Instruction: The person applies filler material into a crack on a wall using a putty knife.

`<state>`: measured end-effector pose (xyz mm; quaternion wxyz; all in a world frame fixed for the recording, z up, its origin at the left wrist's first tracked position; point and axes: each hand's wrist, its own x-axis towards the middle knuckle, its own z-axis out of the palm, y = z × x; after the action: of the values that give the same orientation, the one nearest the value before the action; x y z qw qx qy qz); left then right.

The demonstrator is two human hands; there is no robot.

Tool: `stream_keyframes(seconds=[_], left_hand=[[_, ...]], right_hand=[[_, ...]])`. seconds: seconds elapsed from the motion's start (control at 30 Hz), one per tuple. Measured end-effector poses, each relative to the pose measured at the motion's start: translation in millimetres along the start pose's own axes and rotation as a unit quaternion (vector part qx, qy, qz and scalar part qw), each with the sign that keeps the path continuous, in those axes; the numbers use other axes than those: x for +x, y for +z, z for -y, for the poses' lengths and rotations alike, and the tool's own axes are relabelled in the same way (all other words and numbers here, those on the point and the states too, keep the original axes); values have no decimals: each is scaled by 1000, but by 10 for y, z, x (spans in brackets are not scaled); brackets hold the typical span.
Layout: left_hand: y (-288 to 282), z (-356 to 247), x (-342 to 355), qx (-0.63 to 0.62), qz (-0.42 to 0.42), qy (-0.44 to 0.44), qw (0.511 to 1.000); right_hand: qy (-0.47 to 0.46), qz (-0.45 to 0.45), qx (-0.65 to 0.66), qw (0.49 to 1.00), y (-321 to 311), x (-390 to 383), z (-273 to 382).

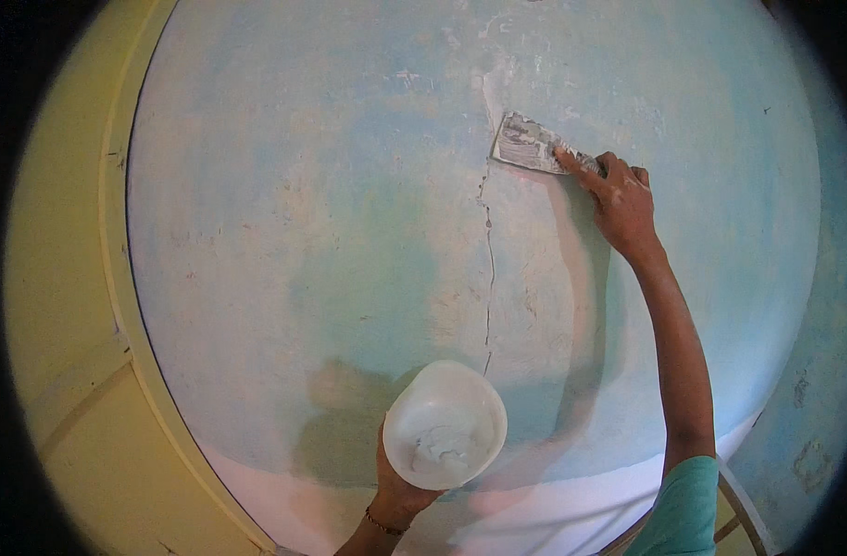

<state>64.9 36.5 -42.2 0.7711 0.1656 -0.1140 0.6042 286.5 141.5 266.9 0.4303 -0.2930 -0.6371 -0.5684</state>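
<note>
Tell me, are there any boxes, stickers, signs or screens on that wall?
None in view: only a worn blue wall with a crack, a putty knife in the right hand, and a plain white bowl in the left hand.

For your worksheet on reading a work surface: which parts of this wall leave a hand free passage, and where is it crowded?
Free: the wall between the yellow door frame and the crack. Crowded: the crack's top, where the right hand presses the putty knife, and its foot, where the left hand holds the bowl.
</note>
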Motion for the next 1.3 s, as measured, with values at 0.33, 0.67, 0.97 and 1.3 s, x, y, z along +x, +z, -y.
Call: stream_keyframes(seconds=[0.33,0.67,0.97,1.3], left_hand=[[4,276,64,-2,19,40,999],[23,263,48,-25,23,29,999],[197,210,-35,7,-14,46,999],[216,184,-81,9,61,1,998]], right_hand=[[-3,-8,-30,999,44,-17,62],[-23,43,-54,997,-141,41,82],[-31,75,-78,994,-247,69,118],[91,81,-19,992,-495,434,590]])
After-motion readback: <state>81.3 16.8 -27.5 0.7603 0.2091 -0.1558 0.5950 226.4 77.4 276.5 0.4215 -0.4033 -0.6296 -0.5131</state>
